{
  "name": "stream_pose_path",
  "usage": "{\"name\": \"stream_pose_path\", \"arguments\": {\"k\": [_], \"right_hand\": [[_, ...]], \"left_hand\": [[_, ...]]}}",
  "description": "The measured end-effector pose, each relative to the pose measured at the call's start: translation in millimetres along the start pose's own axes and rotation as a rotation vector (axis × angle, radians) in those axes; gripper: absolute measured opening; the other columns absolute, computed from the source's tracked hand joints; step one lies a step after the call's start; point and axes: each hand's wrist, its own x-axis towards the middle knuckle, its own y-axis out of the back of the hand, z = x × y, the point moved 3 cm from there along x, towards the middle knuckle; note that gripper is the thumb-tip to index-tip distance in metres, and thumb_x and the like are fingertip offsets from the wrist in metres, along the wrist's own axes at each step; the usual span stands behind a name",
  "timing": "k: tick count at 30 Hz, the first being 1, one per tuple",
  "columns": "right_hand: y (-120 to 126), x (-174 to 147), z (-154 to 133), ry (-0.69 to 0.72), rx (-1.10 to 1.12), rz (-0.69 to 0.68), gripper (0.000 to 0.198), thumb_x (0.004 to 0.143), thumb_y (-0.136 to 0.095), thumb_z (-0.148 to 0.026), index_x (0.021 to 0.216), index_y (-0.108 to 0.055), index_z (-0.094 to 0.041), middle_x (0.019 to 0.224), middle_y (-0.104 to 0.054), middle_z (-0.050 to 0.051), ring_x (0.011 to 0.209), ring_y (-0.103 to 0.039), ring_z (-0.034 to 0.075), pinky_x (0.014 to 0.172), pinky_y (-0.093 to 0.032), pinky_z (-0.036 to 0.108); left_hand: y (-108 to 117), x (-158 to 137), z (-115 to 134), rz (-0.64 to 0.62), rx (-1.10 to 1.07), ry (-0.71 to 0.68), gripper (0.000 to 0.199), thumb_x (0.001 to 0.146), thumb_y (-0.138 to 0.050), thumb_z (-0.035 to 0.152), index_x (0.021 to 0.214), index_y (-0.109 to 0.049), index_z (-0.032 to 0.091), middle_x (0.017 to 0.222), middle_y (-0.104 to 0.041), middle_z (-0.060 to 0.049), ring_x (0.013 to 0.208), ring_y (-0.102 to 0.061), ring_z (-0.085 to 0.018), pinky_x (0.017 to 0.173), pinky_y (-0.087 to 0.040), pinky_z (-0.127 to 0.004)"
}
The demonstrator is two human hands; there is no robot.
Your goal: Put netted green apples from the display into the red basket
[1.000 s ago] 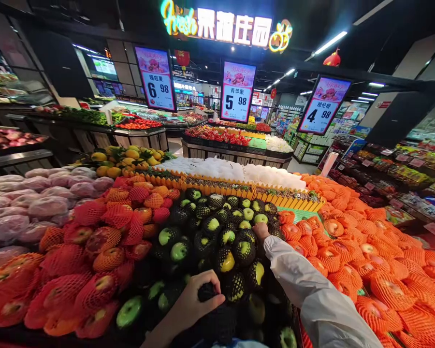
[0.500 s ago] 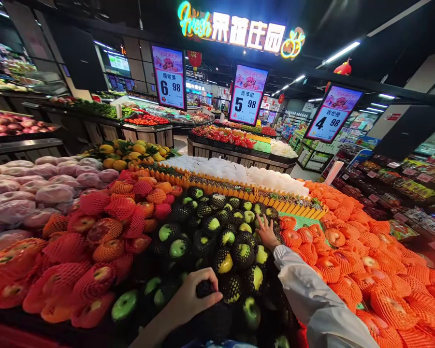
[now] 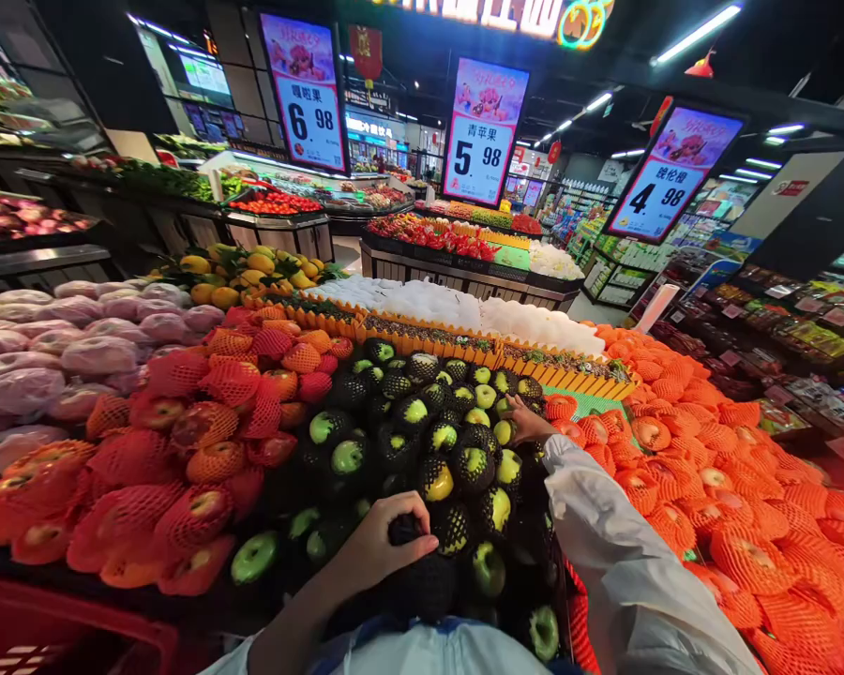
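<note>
Green apples in black foam nets (image 3: 416,411) are heaped in front of me. My left hand (image 3: 386,539) hovers low over the near part of the heap, its thumb and fingers curled round a bunched black foam net (image 3: 404,530). Whether anything sits inside that net cannot be made out. Reaching forward, my right hand (image 3: 531,420) rests at the heap's right edge with fingers stretched over the apples. Beside its fingers lies a green apple (image 3: 504,431), and the fingertips partly blend with the dark nets. Near my left forearm sits a bare-topped green apple (image 3: 254,558).
Red apples in pink and orange nets (image 3: 203,422) border the heap on the left; orange-netted fruit (image 3: 738,497) lies on the right. A yellow picket divider (image 3: 429,342) runs behind, with white-wrapped fruit (image 3: 535,337) beyond. A red basket (image 3: 70,619) stands at lower left.
The view has tilted down, bringing the red basket into sight. My right hand has lowered from spread fingers above the apples to among them. My left hand keeps its grip on the net.
</note>
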Motion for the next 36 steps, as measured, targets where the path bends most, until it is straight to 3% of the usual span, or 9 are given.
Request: {"name": "stream_pose_path", "arguments": {"k": [7,12,18,22,26,29,30,34,36], "right_hand": [[-9,-11,12,-0.062,0.249,0.074,0.073,0.048,-0.090,-0.050,0.107,-0.076,-0.008,0.169,-0.017,0.022,0.156,-0.005,0.044,0.125,-0.020,0.048],[-5,-19,3,-0.105,0.401,0.214,0.067,0.043,-0.093,-0.042,0.101,-0.078,-0.012,0.164,-0.033,0.019,0.153,-0.024,0.043,0.124,-0.026,0.045],[26,-46,-18,-0.165,0.578,0.501,0.062,0.039,-0.094,-0.035,0.094,-0.077,-0.015,0.149,-0.055,0.019,0.141,-0.045,0.045,0.120,-0.033,0.050],[53,-81,-42,-0.176,0.723,0.737,0.060,0.045,-0.093,-0.042,0.096,-0.075,-0.017,0.138,-0.063,0.018,0.141,-0.045,0.042,0.120,-0.032,0.051],[60,-130,-78,-0.165,0.946,0.890,0.063,0.066,-0.078,-0.063,0.110,-0.070,-0.018,0.126,-0.070,0.015,0.125,-0.061,0.036,0.106,-0.049,0.051],[45,-169,-122,-0.106,1.160,0.860,0.067,0.074,-0.060,-0.076,0.113,-0.069,-0.022,0.122,-0.072,0.013,0.115,-0.068,0.033,0.100,-0.055,0.049],[35,-179,-140,-0.042,1.379,0.768,0.067,0.071,-0.066,-0.073,0.116,-0.069,-0.024,0.127,-0.071,0.011,0.118,-0.066,0.033,0.104,-0.052,0.050],[-13,-206,-212,0.041,1.825,0.381,0.073,0.059,-0.077,-0.070,0.113,-0.074,-0.021,0.129,-0.071,0.013,0.129,-0.059,0.035,0.107,-0.051,0.046],[-37,-210,-236,0.006,1.876,0.361,0.072,0.055,-0.077,-0.074,0.105,-0.077,-0.022,0.116,-0.076,0.012,0.121,-0.064,0.035,0.101,-0.055,0.045]], "left_hand": [[-2,-3,7,-0.025,-0.003,-0.020,0.021,0.084,-0.071,0.034,0.076,-0.062,0.018,0.081,-0.063,0.000,0.079,-0.058,-0.016,0.078,-0.041,-0.029],[2,-6,11,-0.033,0.007,-0.042,0.022,0.087,-0.070,0.036,0.078,-0.061,0.018,0.082,-0.063,0.000,0.080,-0.058,-0.016,0.078,-0.042,-0.029],[2,-11,13,-0.013,-0.005,-0.052,0.024,0.089,-0.068,0.038,0.079,-0.061,0.018,0.082,-0.061,-0.001,0.081,-0.056,-0.017,0.079,-0.041,-0.029],[3,-14,11,0.080,-0.135,-0.096,0.028,0.091,-0.065,0.045,0.081,-0.060,0.019,0.083,-0.057,-0.001,0.082,-0.053,-0.018,0.080,-0.040,-0.029],[4,-12,1,0.272,-0.405,0.006,0.032,0.086,-0.067,0.050,0.083,-0.061,0.019,0.085,-0.056,-0.002,0.081,-0.049,-0.018,0.074,-0.037,-0.027],[0,-11,-3,0.402,-0.576,0.099,0.024,0.080,-0.073,0.041,0.085,-0.063,0.019,0.092,-0.058,-0.003,0.089,-0.051,-0.018,0.079,-0.038,-0.027],[-2,-11,-1,0.409,-0.613,0.090,0.022,0.078,-0.074,0.037,0.086,-0.064,0.019,0.095,-0.059,-0.003,0.092,-0.052,-0.019,0.083,-0.039,-0.027],[-14,-12,15,0.288,-0.686,-0.059,0.021,0.068,-0.071,0.026,0.087,-0.065,0.019,0.096,-0.061,-0.005,0.098,-0.053,-0.022,0.089,-0.040,-0.031],[-20,-14,22,0.191,-0.690,-0.117,0.020,0.065,-0.067,0.023,0.085,-0.064,0.020,0.096,-0.061,-0.005,0.095,-0.054,-0.022,0.087,-0.042,-0.032]]}}
